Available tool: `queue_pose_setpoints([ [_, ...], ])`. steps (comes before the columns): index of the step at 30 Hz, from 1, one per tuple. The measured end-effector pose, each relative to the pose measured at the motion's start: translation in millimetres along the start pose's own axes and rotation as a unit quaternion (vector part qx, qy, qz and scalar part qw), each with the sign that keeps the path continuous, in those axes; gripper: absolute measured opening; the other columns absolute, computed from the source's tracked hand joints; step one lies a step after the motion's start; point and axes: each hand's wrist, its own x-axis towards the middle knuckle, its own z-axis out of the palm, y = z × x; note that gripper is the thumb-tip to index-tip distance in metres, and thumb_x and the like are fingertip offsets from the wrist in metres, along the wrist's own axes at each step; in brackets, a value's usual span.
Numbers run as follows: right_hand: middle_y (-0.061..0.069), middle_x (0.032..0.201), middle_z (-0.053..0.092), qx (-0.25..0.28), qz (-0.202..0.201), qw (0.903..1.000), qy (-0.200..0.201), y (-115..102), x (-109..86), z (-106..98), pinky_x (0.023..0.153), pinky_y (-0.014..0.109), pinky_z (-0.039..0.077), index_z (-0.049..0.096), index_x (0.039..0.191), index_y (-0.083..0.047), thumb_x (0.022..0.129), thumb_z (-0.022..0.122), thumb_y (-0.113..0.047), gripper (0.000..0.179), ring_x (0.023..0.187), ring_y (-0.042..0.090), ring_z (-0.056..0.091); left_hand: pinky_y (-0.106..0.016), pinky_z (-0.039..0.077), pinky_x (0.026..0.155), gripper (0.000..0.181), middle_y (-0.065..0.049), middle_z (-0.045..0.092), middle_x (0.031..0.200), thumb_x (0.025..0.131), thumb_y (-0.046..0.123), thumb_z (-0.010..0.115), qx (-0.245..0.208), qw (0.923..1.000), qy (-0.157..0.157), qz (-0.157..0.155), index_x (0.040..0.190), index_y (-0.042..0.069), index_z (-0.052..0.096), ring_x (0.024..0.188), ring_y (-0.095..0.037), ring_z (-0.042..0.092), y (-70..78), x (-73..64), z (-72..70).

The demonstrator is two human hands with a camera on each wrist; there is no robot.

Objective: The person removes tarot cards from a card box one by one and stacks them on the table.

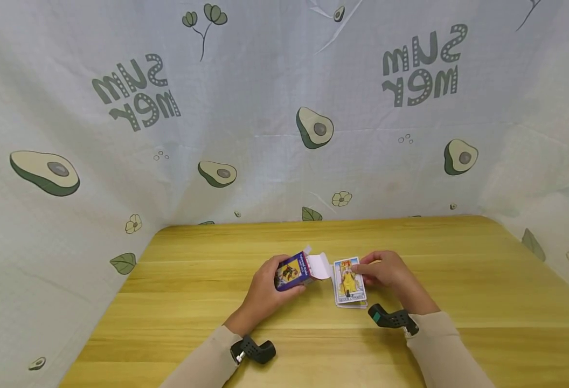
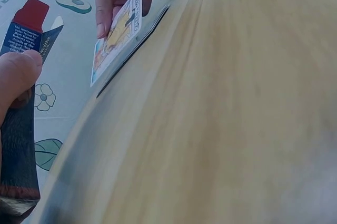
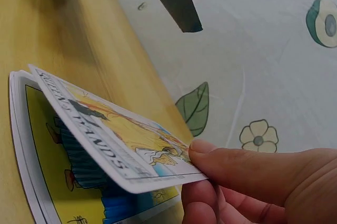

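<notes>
My left hand point(image 1: 266, 293) grips a dark blue card box point(image 1: 291, 272) with a picture on its front and its white-lined end flap point(image 1: 319, 265) folded out to the right. Between thumb and fingers my right hand point(image 1: 386, 269) pinches a tarot card point(image 3: 121, 132) marked Queen of Wands. In the right wrist view this card tilts up over a low stack of cards point(image 3: 68, 171), whose top one has a yellow ground and a blue figure. The stack lies flat on the table, right of the box's open end.
The wooden table point(image 1: 192, 312) reaches back to a white cloth point(image 1: 265, 91) printed with avocados, leaves and lettering, which hangs behind it and along both sides. Each wrist carries a black camera mount point(image 1: 393, 318) over a beige sleeve.
</notes>
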Motion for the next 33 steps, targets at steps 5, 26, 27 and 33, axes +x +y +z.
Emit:
queue_pose_setpoints([
  [5, 0.013, 0.092, 0.061, -0.01, 0.008, 0.9999, 0.004, 1.4, 2.8, 3.2, 0.061, 0.022, 0.051, 0.061, 0.106, 0.003, 0.084, 0.076, -0.023, 0.037, 0.067, 0.017, 0.056, -0.032, 0.049, 0.086, 0.069, -0.01, 0.059, 0.122, 0.077, 0.04, 0.081, -0.002, 1.0, 0.001, -0.003, 0.132, 0.011, 0.051, 0.102, -0.014, 0.055, -0.5, 0.4, 0.3],
  [26, 0.012, 0.082, 0.057, -0.079, -0.025, 0.9956, 0.045, 1.3, -2.6, 12.0, 0.058, 0.024, 0.046, 0.063, 0.091, 0.003, 0.082, 0.076, -0.019, 0.027, 0.069, 0.021, 0.052, -0.033, 0.048, 0.085, 0.069, -0.012, 0.059, 0.122, 0.076, 0.038, 0.082, 0.002, 1.0, -0.001, -0.003, 0.131, 0.011, 0.051, 0.101, -0.014, 0.055, -1.0, 1.7, -0.5],
  [27, 0.012, 0.082, 0.057, -0.083, -0.026, 0.9952, 0.046, 1.6, -2.8, 12.6, 0.058, 0.025, 0.046, 0.063, 0.09, 0.003, 0.082, 0.076, -0.019, 0.027, 0.068, 0.02, 0.052, -0.033, 0.048, 0.085, 0.069, -0.012, 0.059, 0.122, 0.076, 0.038, 0.082, 0.003, 1.0, -0.001, -0.004, 0.131, 0.011, 0.051, 0.102, -0.014, 0.055, -1.0, 1.6, -0.4],
  [33, 0.011, 0.079, 0.057, -0.102, -0.028, 0.9928, 0.056, 2.2, -4.3, 16.3, 0.057, 0.026, 0.044, 0.061, 0.088, 0.002, 0.082, 0.076, -0.018, 0.026, 0.067, 0.02, 0.052, -0.033, 0.048, 0.084, 0.069, -0.012, 0.059, 0.122, 0.076, 0.039, 0.082, 0.004, 1.0, -0.001, -0.006, 0.131, 0.012, 0.051, 0.101, -0.014, 0.055, -1.7, 1.0, 0.1],
])
